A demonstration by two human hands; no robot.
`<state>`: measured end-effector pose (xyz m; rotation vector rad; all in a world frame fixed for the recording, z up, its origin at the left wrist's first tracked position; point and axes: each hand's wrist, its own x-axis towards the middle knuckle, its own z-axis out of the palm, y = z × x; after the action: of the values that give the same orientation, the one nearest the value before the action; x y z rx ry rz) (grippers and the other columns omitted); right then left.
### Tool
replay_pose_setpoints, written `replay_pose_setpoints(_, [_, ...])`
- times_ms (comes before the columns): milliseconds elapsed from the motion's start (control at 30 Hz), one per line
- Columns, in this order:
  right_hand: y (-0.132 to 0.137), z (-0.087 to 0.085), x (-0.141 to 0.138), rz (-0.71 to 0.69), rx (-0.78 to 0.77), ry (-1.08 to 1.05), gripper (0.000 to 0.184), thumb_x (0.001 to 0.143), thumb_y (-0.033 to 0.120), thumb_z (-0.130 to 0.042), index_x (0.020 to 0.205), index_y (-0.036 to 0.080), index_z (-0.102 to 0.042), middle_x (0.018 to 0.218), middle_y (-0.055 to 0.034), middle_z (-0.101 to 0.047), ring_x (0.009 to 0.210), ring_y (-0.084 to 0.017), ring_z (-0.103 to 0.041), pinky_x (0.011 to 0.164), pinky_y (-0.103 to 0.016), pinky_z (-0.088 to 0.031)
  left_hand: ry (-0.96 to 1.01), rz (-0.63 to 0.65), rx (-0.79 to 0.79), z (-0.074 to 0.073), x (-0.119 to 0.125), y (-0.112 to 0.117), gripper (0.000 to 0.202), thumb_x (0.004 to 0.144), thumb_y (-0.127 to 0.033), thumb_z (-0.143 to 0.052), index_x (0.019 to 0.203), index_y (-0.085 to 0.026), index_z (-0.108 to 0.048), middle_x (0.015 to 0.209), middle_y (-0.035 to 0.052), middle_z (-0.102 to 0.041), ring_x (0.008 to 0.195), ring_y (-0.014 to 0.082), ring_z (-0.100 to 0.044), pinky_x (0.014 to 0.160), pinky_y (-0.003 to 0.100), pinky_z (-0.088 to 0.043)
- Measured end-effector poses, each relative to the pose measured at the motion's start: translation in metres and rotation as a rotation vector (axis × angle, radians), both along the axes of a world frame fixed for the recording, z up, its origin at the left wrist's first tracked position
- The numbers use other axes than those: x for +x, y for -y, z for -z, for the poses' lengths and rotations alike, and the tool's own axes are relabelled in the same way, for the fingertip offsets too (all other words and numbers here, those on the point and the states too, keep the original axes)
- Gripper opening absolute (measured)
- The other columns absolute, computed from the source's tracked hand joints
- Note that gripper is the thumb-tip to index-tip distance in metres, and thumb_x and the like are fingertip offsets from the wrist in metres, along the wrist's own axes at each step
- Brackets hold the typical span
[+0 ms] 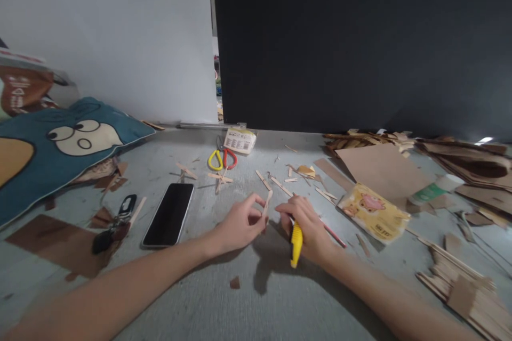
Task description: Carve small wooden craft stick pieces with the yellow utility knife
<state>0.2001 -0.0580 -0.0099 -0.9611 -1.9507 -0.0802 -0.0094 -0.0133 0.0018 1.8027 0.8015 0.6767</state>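
Observation:
My left hand pinches a short wooden craft stick upright between thumb and fingers, over the middle of the table. Just to its right, my right hand is closed around a yellow utility knife; the handle sticks out below the palm, and I cannot make out the blade. The two hands are apart. Beyond them lie loose stick pieces and a small star of crossed sticks. A red pencil is partly covered by my right hand.
A phone and keys lie left, near a blue cushion. Scissors rest by a small packet at the back. Right are a yellow packet, cardboard, a glue bottle and stacked sticks.

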Motion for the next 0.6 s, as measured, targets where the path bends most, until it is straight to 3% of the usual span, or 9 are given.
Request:
replay_pose_setpoints(133, [-0.0024, 0.0047, -0.0039, 0.019, -0.05, 0.089, 0.015, 0.104, 0.016, -0.057, 0.115, 0.025, -0.062, 0.085, -0.0028, -0.067, 0.079, -0.023, -0.064, 0.077, -0.036, -0.05, -0.052, 0.068, 0.084, 0.0003, -0.0018, 0.0055, 0.014, 0.094, -0.023, -0.058, 0.106, -0.022, -0.051, 0.074, -0.0009, -0.075, 0.061, 0.0137, -0.06, 0.063, 0.026, -0.041])
replay_pose_setpoints(400, [-0.0032, 0.0034, -0.0043, -0.048, -0.06, 0.031, 0.01, 0.105, 0.017, -0.059, 0.109, 0.025, -0.065, 0.081, -0.0021, -0.066, 0.075, -0.022, -0.061, 0.07, -0.033, -0.045, -0.074, 0.075, 0.078, -0.0015, -0.0016, 0.0051, 0.01, 0.096, -0.025, -0.056, 0.102, -0.023, -0.048, 0.075, -0.0002, -0.075, 0.068, 0.0167, -0.067, 0.064, 0.027, -0.042])
replay_pose_setpoints(600, [-0.0036, 0.0068, -0.0052, -0.049, -0.098, 0.015, 0.012, 0.106, 0.017, -0.055, 0.106, 0.024, -0.064, 0.078, -0.0022, -0.065, 0.075, -0.022, -0.063, 0.069, -0.034, -0.046, -0.072, 0.109, 0.067, -0.0027, -0.0026, 0.0065, 0.009, 0.099, -0.025, -0.054, 0.105, -0.022, -0.048, 0.089, 0.0048, -0.08, 0.077, 0.0187, -0.072, 0.07, 0.03, -0.047])
